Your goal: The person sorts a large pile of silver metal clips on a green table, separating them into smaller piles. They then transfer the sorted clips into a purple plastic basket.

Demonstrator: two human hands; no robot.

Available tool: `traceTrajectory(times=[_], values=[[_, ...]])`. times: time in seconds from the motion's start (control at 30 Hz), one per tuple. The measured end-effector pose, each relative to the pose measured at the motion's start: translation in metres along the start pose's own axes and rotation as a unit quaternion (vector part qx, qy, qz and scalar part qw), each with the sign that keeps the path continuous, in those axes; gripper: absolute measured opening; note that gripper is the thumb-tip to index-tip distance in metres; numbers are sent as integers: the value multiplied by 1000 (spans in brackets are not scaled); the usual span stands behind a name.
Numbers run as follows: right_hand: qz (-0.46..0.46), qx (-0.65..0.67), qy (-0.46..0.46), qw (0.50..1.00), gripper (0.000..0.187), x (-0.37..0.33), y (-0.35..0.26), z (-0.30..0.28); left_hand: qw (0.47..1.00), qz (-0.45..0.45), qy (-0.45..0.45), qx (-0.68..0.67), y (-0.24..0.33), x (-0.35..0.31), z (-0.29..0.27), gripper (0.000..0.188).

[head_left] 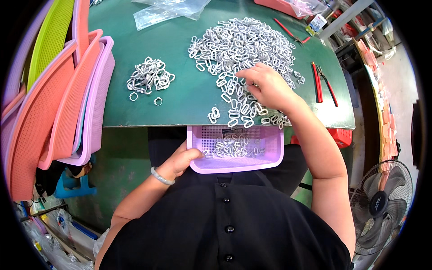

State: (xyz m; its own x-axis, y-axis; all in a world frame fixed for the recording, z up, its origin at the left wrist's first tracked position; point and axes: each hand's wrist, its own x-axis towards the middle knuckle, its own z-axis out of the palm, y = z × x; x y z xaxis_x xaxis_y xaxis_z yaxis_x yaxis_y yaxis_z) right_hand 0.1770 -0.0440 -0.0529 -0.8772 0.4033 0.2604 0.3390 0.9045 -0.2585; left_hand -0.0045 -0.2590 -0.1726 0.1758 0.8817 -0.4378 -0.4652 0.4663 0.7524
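My left hand point(183, 159) grips the left rim of a lilac plastic basket point(238, 168) on my lap, its thumb over the edge. Several grey oval metal links point(231, 146) lie inside it. Above the near side of a large heap of similar links point(245, 45) on the table is my right hand point(270, 86). Its fingers are bent and its thumb stands apart, with nothing visible between them. Loose links point(243, 105) spread from beneath this hand to the table's front edge, right above the basket.
A smaller pile of grey ring-like pieces point(150, 76) sits left on the green table point(180, 103). Red-handled pliers point(327, 85) lie at the right, another red-handled tool point(292, 31) behind the heap. Stacked coloured baskets point(96, 99) stand left; a fan point(380, 204) is at lower right.
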Motion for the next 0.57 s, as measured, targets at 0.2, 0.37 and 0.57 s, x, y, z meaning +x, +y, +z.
traceTrajectory(times=[0.2,0.37,0.57], values=[[163,229,-79,956,31,28,-15,-18,999,34,-14,-4,2,-7,-3,47],[82,315,-205,923,29,97,-54,8,998,49,-28,-1,0,-5,-6,50],[-27,292,-230,928,30,164,-117,66,999,33,-35,0,-1,-7,-12,70]])
